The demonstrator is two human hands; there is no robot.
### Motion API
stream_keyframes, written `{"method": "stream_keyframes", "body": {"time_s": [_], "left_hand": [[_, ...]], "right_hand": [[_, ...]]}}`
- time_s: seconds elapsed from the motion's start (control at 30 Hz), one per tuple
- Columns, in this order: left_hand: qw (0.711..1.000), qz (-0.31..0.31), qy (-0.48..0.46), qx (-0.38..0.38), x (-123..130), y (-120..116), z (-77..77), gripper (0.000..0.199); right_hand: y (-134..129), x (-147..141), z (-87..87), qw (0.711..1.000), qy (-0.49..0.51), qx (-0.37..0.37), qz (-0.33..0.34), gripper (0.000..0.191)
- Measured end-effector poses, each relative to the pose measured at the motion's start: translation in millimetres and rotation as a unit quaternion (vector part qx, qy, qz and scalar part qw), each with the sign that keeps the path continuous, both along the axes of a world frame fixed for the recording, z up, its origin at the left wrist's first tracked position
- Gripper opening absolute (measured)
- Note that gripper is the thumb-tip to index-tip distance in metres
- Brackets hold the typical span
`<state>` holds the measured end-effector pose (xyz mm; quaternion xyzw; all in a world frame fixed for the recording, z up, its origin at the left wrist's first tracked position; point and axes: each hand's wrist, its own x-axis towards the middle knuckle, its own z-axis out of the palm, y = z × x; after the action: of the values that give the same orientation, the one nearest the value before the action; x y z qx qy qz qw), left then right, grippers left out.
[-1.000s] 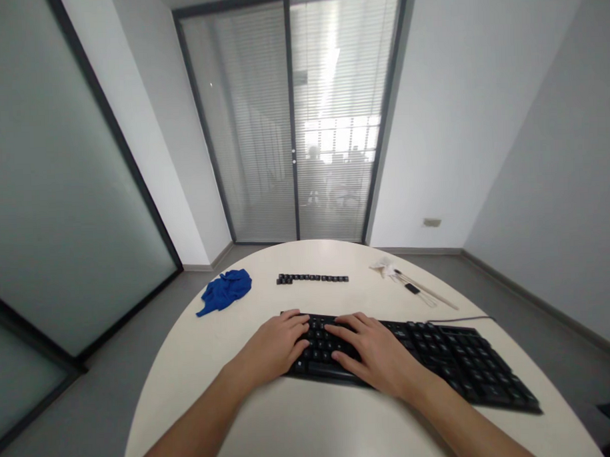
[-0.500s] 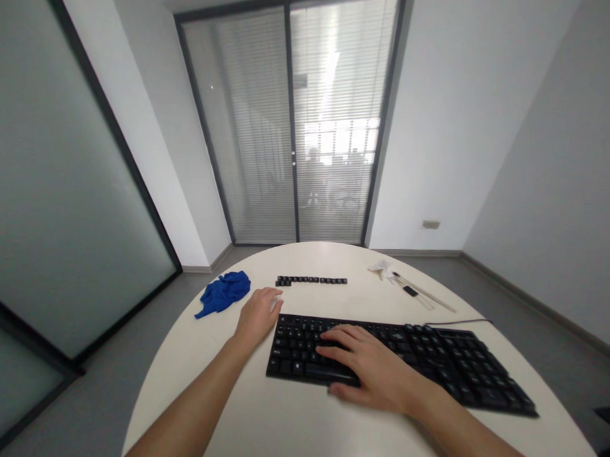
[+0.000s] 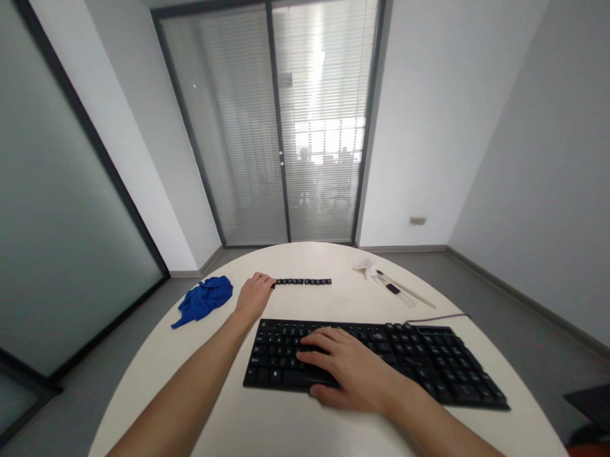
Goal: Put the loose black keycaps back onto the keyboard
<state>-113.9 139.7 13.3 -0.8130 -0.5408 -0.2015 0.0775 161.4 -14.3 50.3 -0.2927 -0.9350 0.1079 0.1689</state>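
Note:
A black keyboard (image 3: 419, 358) lies along the near side of the round white table. My right hand (image 3: 347, 370) rests palm down on its left half, fingers stretched over the keys and thumb at the front edge. Farther off, small black keycaps (image 3: 307, 282) form a row. At the left end of that row is my left hand (image 3: 254, 293), its fingers bent and close together, covering the endmost keycaps. What sits between those fingertips is hidden.
To the left of my left hand lies a crumpled blue cloth (image 3: 205, 298). Thin tools with a black part (image 3: 392, 289) and some white material (image 3: 367, 267) lie at the right back. The keyboard's cable (image 3: 438, 317) runs off the right table edge.
My left hand has moved forward, from beside the keyboard's far left corner to the left end of the keycap row. My right hand stays on the keyboard. The view has turned slightly right.

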Motion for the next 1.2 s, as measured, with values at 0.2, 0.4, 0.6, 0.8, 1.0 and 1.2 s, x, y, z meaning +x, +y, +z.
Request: {"method": "stream_keyframes", "body": {"time_s": [0.2,0.4,0.6,0.8,1.0,1.2], "left_hand": [[1.000,-0.010,-0.026,0.009,6,-10,6.3,0.016],[0.995,-0.018,-0.096,0.024,12,-48,16.9,0.019],[0.970,-0.019,-0.243,0.001,14,-85,8.2,0.019],[0.947,-0.098,-0.289,-0.102,4,-102,16.2,0.018],[0.936,-0.145,-0.279,-0.161,-11,-101,25.3,0.017],[0.930,-0.163,-0.265,-0.194,-16,-100,27.0,0.019]], "right_hand": [[1,0,-2.8,1.000,0.005,-0.003,0.003,0.051],[2,0,-2.7,1.000,0.001,0.001,0.002,0.051],[0,-1,3.5,1.000,-0.007,-0.005,0.006,0.051],[1,-1,4.9,1.000,-0.015,0.000,0.002,0.051],[2,-1,2.3,1.000,-0.012,-0.001,0.005,0.051],[1,-2,5.6,1.000,-0.016,-0.003,0.003,0.051]]}}
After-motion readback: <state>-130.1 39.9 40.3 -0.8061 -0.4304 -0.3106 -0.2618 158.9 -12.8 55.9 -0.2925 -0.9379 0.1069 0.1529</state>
